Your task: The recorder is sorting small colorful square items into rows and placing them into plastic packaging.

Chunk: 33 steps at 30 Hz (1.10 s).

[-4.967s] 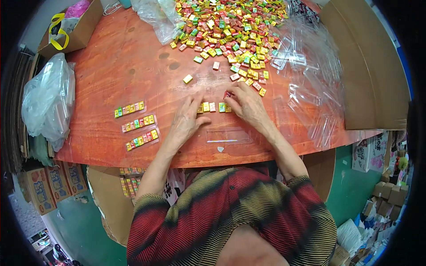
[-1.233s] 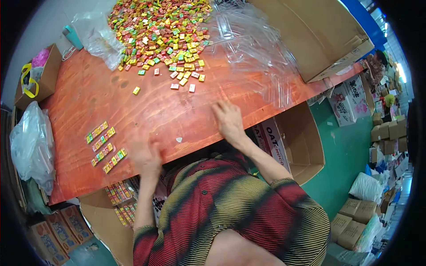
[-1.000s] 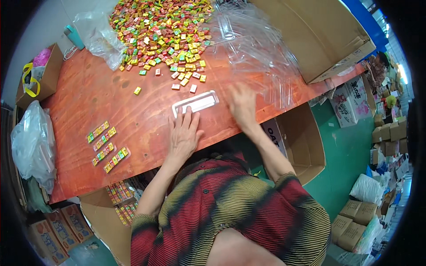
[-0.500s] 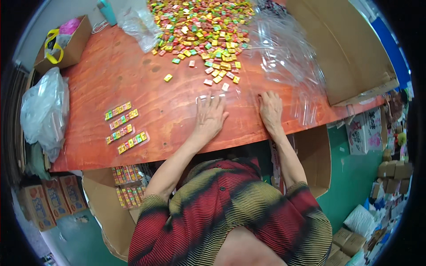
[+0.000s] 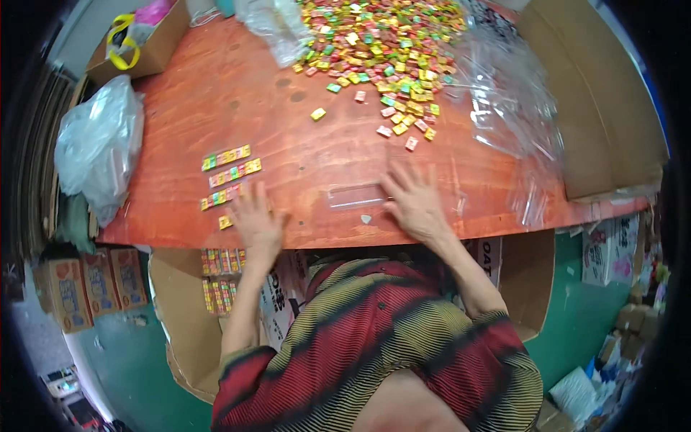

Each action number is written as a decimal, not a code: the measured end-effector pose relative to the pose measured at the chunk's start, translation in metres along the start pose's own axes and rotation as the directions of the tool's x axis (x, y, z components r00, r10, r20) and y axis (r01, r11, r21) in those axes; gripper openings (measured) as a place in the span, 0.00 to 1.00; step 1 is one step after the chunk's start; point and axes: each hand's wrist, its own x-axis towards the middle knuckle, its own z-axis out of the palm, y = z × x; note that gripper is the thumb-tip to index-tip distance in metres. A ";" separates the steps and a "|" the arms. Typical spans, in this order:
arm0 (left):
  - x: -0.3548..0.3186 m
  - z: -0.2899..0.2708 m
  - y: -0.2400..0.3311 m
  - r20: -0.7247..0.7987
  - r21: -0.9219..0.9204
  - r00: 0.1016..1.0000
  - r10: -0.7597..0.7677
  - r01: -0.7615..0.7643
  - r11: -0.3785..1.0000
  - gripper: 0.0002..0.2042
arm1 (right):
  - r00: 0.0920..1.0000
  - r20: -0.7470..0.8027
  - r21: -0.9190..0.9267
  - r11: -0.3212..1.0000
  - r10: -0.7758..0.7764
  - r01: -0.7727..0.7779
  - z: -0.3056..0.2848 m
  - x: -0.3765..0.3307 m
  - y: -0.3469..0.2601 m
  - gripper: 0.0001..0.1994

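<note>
My left hand is open with spread fingers, over the nearest of several filled strips on the left of the red table; it partly covers that strip. Each strip is a row of small yellow, red and green blocks, like wrapped candies, in a clear tray. My right hand is open too, fingers apart, its fingertips at the right end of a clear narrow plastic tray lying flat. Whether the fingers touch the tray I cannot tell. Beyond it spreads a heap of loose blocks.
Clear plastic trays lie piled at the right beside a big cardboard box. Plastic bags and a small carton stand at the left. Below the table edge, an open carton contains stacked filled strips.
My left hand has gone left from the clear tray to the filled strips. My right hand has moved left to the tray's right end and spread its fingers. The view has shifted.
</note>
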 end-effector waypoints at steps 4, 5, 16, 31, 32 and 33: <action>0.026 0.001 -0.024 0.051 0.005 0.996 0.068 -0.068 0.998 0.29 | 0.998 0.061 0.070 0.998 -0.009 0.005 0.023 0.011 -0.010 0.26; 0.033 0.001 -0.029 0.028 0.022 0.996 0.090 -0.090 0.996 0.29 | 0.998 0.055 0.064 0.998 -0.004 0.001 0.020 0.012 -0.011 0.26; 0.006 -0.014 0.088 0.115 -0.161 0.829 0.547 -0.527 0.834 0.30 | 0.946 -0.085 -0.051 0.947 0.313 -0.317 0.005 -0.026 0.046 0.20; 0.176 0.053 0.096 -0.250 -0.431 0.919 0.305 -0.388 0.815 0.30 | 0.944 -0.202 0.094 0.964 0.262 -0.248 0.028 0.126 0.049 0.26; 0.182 0.053 0.106 -0.274 -0.415 0.903 0.329 -0.420 0.807 0.29 | 0.954 -0.206 0.079 0.976 0.216 -0.204 0.032 0.134 0.052 0.26; 0.187 0.050 0.115 -0.298 -0.398 0.886 0.355 -0.454 0.797 0.28 | 0.921 -0.382 -0.017 0.996 0.076 -0.090 0.033 0.140 0.055 0.25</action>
